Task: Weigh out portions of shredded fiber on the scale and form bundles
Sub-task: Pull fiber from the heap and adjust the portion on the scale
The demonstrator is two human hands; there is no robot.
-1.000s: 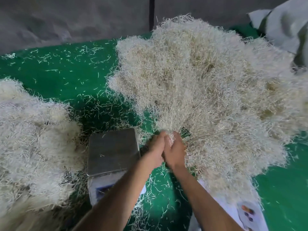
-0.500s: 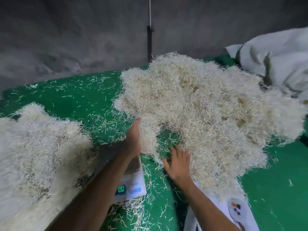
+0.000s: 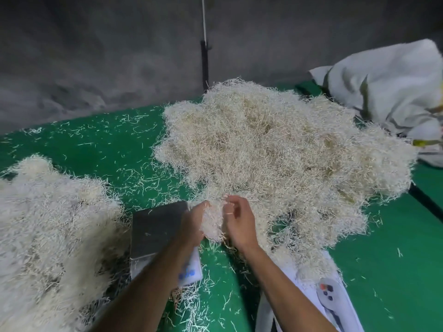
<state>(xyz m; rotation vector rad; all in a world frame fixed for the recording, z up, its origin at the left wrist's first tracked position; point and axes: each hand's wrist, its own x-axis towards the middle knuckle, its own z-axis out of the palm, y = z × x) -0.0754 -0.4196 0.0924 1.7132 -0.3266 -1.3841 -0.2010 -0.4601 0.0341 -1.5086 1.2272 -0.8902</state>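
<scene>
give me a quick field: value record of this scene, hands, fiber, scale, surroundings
left hand: cups a clump of fiber, above the scale's right edge
right hand: fingers curled on the same clump
clump: held between both hands at the big pile's near edge
big pile: loose fiber, centre right
second pile: left of the scale
scale: metal pan bare, display hidden by the left forearm
surface: green, strewn with stray shreds
white sack: far right

Pale shredded fiber (image 3: 287,149) heaped right; bare steel scale (image 3: 155,228) beside.
</scene>
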